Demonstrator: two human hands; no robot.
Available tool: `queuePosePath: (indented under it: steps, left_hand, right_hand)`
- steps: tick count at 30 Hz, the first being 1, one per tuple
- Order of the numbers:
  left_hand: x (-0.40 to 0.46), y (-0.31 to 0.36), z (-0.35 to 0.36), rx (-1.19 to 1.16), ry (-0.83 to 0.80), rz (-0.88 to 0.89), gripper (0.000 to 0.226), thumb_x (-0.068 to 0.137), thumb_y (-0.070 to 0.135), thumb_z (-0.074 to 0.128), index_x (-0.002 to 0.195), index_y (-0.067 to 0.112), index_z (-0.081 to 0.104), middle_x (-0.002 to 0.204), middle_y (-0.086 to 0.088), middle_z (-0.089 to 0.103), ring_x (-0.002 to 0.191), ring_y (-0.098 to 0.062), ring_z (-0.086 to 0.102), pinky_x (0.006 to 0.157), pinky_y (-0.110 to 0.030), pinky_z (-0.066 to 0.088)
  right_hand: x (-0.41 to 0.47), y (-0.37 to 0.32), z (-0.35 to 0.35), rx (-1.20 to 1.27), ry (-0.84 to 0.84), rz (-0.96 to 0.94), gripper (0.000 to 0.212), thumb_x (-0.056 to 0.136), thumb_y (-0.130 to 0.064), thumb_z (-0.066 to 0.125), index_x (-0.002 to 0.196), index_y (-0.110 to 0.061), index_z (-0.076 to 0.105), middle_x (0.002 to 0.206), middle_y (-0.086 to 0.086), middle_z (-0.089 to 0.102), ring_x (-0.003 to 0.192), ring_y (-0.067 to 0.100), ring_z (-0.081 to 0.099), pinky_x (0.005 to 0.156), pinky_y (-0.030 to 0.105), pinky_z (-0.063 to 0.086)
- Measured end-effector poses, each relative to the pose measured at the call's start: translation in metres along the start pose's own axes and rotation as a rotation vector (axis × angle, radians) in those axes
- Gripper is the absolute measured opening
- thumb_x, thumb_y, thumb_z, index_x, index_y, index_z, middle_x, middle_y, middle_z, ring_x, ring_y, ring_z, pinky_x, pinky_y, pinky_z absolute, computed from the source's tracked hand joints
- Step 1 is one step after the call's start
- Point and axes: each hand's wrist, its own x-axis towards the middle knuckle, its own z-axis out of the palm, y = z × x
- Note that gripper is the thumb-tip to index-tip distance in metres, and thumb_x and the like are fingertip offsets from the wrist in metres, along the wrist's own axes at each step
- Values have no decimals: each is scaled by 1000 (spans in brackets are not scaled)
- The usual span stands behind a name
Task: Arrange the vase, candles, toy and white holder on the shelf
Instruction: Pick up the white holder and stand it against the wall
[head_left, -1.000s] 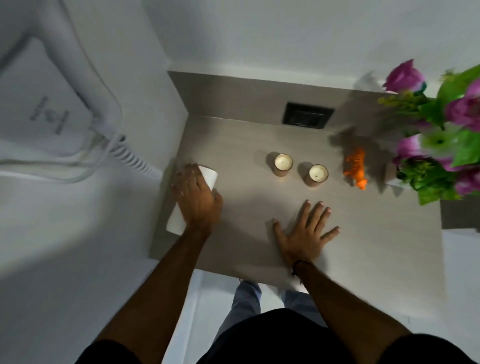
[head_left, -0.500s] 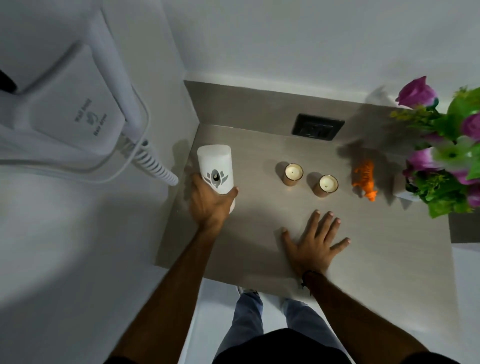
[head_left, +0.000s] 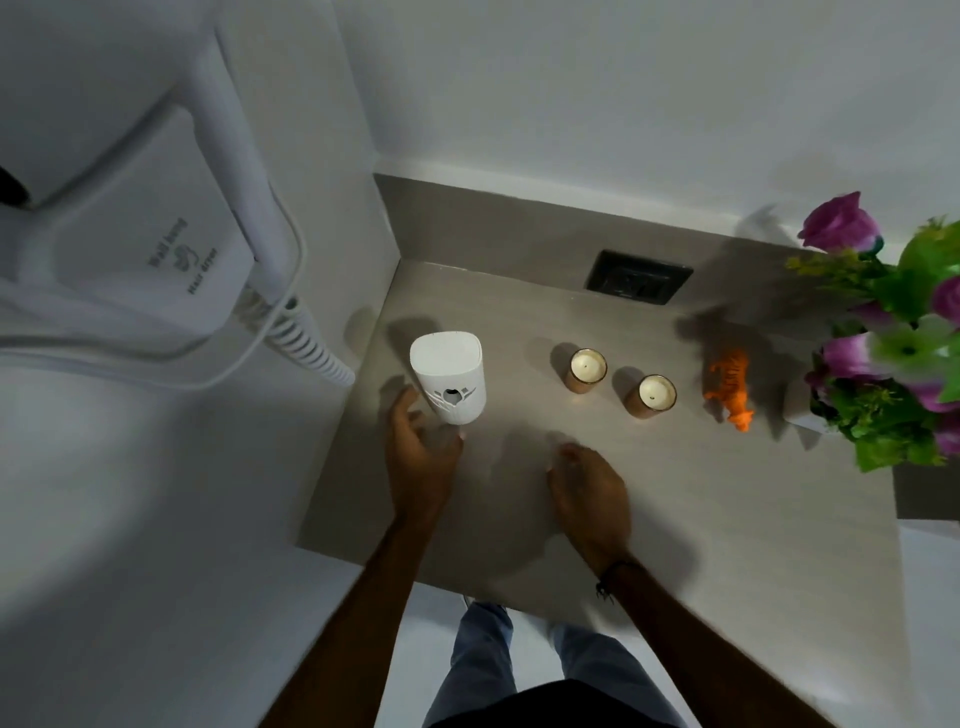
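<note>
The white holder (head_left: 450, 376) stands upright at the left end of the grey shelf (head_left: 701, 499). My left hand (head_left: 418, 457) is just below its base with thumb and fingers apart, no firm grip visible. My right hand (head_left: 589, 491) hovers over the shelf's front middle, its fingers curled under and holding nothing. Two candles in brown glasses (head_left: 588, 366) (head_left: 655, 394) sit side by side in the middle. To their right stands the orange toy animal (head_left: 730, 385). The vase of purple flowers (head_left: 893, 343) fills the right end; its white base is mostly hidden by leaves.
A white wall-mounted hair dryer (head_left: 156, 234) with a coiled cord (head_left: 306, 338) hangs on the left wall, close to the holder. A black socket plate (head_left: 636, 278) is set in the back panel. My legs show below the shelf's front edge.
My left hand lifted the white holder from lying flat, stood it upright, then slid down off it. My right hand rose from lying flat on the shelf and curled its fingers.
</note>
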Motion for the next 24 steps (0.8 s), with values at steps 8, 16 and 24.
queuePosePath:
  steps: [8, 16, 24]
  left_hand:
    - [27, 13, -8, -5, -113, 60, 66, 84, 13, 88, 144, 10, 60, 135, -11, 75, 117, -19, 75, 93, -16, 61]
    - [99, 32, 17, -29, 30, 95, 58, 87, 10, 83, 141, 12, 61, 127, -10, 77, 111, -24, 76, 81, -5, 57]
    - [172, 53, 57, 61, 258, 211, 59, 91, 5, 77, 145, -7, 57, 142, -29, 65, 129, -46, 65, 102, -60, 59]
  right_hand:
    - [110, -94, 26, 316, -297, -147, 55, 73, -14, 78, 127, -18, 67, 121, 3, 75, 101, 13, 69, 92, 39, 61]
    - [193, -138, 42, 281, -335, -203, 58, 78, -7, 78, 133, -17, 66, 125, 5, 74, 111, 23, 71, 100, 40, 58]
    - [280, -166, 72, 452, -342, -79, 52, 72, 12, 77, 122, -2, 69, 117, 15, 75, 108, 29, 71, 99, 40, 58]
